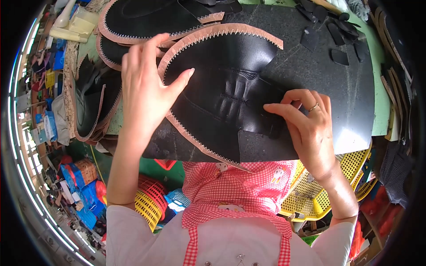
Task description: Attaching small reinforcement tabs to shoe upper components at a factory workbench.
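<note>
A black leather shoe upper (pixel 204 84) lies on the dark work board, its curved edge banded in pinkish-tan material with white zigzag stitching. My left hand (pixel 146 80) rests at the upper's left edge, fingers extended and thumb spread out over the leather. At the upper's right end, my right hand (pixel 308 117) has its fingers curled and its thumb pressed toward the black leather by the stitched folds. It seems to pinch the leather there, though the fingertips partly hide the spot. A ring sits on one right finger.
More black uppers with the same edging (pixel 137 22) lie at the back left and left. Small black leather pieces (pixel 339 57) are scattered on the dark board (pixel 350 97) at the far right. A yellow plastic basket (pixel 306 204) stands below the board's right front edge.
</note>
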Demonstrator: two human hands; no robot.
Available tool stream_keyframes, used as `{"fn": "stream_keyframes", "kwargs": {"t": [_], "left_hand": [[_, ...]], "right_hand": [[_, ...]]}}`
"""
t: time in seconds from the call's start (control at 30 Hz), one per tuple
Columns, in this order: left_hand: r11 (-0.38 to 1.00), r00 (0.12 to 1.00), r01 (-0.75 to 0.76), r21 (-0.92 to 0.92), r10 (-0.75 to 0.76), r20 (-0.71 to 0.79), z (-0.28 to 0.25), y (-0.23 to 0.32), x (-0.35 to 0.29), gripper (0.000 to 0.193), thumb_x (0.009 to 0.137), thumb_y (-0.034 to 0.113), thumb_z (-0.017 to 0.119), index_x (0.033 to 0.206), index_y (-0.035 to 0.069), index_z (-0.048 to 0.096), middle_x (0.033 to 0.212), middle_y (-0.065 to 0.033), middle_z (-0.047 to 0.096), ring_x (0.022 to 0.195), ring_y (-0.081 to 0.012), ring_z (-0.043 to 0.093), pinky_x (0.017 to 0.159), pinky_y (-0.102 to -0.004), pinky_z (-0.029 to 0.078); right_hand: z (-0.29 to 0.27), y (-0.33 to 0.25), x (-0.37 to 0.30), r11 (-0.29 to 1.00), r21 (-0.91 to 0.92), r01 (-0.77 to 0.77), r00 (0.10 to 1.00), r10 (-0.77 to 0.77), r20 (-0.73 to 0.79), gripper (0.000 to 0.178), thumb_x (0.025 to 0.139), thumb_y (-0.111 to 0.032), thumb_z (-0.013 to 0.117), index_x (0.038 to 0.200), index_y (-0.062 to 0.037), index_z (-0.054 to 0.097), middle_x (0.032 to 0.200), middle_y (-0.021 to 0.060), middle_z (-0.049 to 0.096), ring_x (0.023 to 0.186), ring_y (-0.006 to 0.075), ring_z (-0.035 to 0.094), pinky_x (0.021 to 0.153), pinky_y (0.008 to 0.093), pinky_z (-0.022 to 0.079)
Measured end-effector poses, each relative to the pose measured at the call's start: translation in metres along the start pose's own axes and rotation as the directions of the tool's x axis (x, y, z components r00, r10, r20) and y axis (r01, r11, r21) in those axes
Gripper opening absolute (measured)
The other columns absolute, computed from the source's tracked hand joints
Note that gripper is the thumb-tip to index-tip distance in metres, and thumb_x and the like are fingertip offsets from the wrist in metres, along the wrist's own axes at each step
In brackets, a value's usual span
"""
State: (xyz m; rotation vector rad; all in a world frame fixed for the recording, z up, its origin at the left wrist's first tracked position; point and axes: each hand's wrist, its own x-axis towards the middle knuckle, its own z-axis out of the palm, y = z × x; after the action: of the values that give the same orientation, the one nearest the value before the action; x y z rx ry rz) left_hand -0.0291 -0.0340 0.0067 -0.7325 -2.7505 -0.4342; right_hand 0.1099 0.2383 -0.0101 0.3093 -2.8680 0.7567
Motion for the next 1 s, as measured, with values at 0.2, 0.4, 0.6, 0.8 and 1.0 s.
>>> {"fn": "stream_keyframes", "kwargs": {"t": [0.2,0.4,0.6,0.8,1.0], "left_hand": [[0.88,0.926,-0.308,-0.361,0.365,0.099,0.01,0.044,-0.027,0.053,0.076,0.019,0.085,0.125,0.011,0.067,0.118,-0.0079,0.059,0.107,-0.027,0.056,0.096,-0.0411,0.048],[0.863,0.947,-0.237,-0.445,0.307,0.092,0.041,0.066,-0.044,0.063,0.073,0.018,0.087,0.129,0.009,0.061,0.119,-0.0074,0.062,0.108,-0.0283,0.057,0.096,-0.0418,0.047],[0.847,0.957,-0.187,-0.498,0.272,0.104,0.043,0.064,-0.044,0.068,0.069,0.017,0.088,0.129,0.006,0.058,0.119,-0.0069,0.064,0.108,-0.0287,0.058,0.097,-0.0419,0.046],[0.846,0.955,-0.183,-0.5,0.273,0.112,0.042,0.066,-0.042,0.059,0.069,0.018,0.088,0.122,0.01,0.064,0.118,-0.0062,0.061,0.107,-0.0291,0.057,0.095,-0.0423,0.047],[0.857,0.951,-0.181,-0.482,0.278,0.137,0.043,0.064,-0.043,0.047,0.068,0.02,0.088,0.111,0.015,0.07,0.115,-0.0029,0.06,0.108,-0.0271,0.054,0.094,-0.0419,0.046]], "right_hand": [[-0.005,-0.006,0.003,0.993,0.034,-0.111,0.994,0.11,0.03,0.032,0.084,0.003,0.07,0.113,-0.0117,0.073,0.107,0.0046,0.065,0.098,0.0262,0.063,0.094,0.0394,0.046],[0.008,-0.011,0.008,0.977,0.175,-0.122,0.992,0.125,-0.003,0.031,0.083,0.003,0.072,0.112,-0.0064,0.072,0.105,0.0095,0.063,0.092,0.0291,0.066,0.083,0.0393,0.054],[0.003,-0.003,0.019,0.949,0.275,-0.155,0.986,0.132,0.1,0.018,0.085,0.003,0.072,0.102,-0.0039,0.069,0.101,0.0101,0.062,0.088,0.0272,0.067,0.079,0.0355,0.055],[-0.009,0.013,0.014,0.824,0.522,-0.223,0.97,0.133,0.204,0.019,0.086,0.006,0.073,0.103,-0.001,0.066,0.103,0.0071,0.065,0.088,0.0189,0.066,0.079,0.0312,0.054],[-0.004,0.0,0.013,0.875,0.411,-0.255,0.966,0.214,0.143,0.033,0.08,0.005,0.077,0.111,-0.0032,0.067,0.105,0.0084,0.065,0.088,0.0205,0.066,0.079,0.0329,0.055]]}}
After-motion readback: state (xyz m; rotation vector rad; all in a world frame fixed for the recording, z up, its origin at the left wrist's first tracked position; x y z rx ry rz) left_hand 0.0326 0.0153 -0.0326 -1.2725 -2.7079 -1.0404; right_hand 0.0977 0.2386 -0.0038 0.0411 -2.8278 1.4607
